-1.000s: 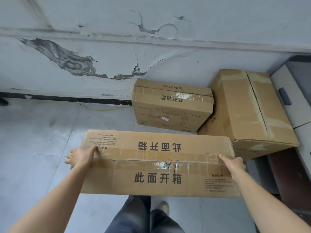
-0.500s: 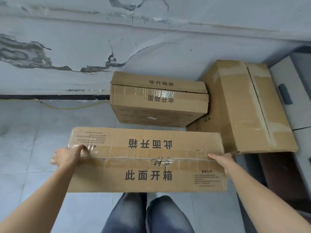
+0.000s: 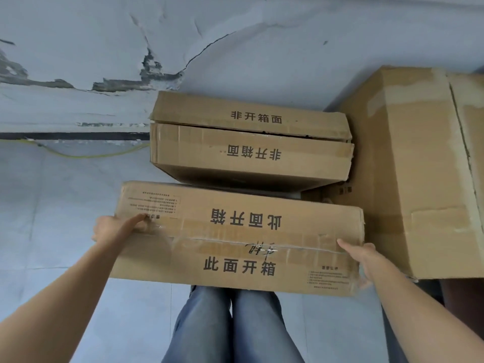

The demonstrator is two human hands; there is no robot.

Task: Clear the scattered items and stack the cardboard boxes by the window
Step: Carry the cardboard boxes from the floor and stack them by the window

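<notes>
**Cardboard box held at both ends, close to the stack**

Fingers (image 3: 136, 221) of the left hand (image 3: 115, 230) clamp the left end of the flat box (image 3: 235, 239). The thumb lies on the taped top and the rest are hidden round the end. The right hand (image 3: 360, 260) grips the right end the same way, thumb on top and the other fingers out of sight below. The flat box hangs roughly level above the person's jeans (image 3: 235, 323). Its far edge is just short of the second box (image 3: 251, 142), which sits on the floor (image 3: 65, 205) near the wall (image 3: 235, 48) with its top flaps gaping a little.

The step in hand looks like setting the flat box on the second box. To do it well, the far edge should rise clear of the near rim. The box can then come down flat and slide until the edges line up, so the loose flaps carry the weight evenly.

The tall box (image 3: 408, 166) stands hard against the second box on the right, so the right hand has little room there. The left side is open floor, with a yellow cable (image 3: 86, 154) along the foot of the wall. No window is in view.
</notes>
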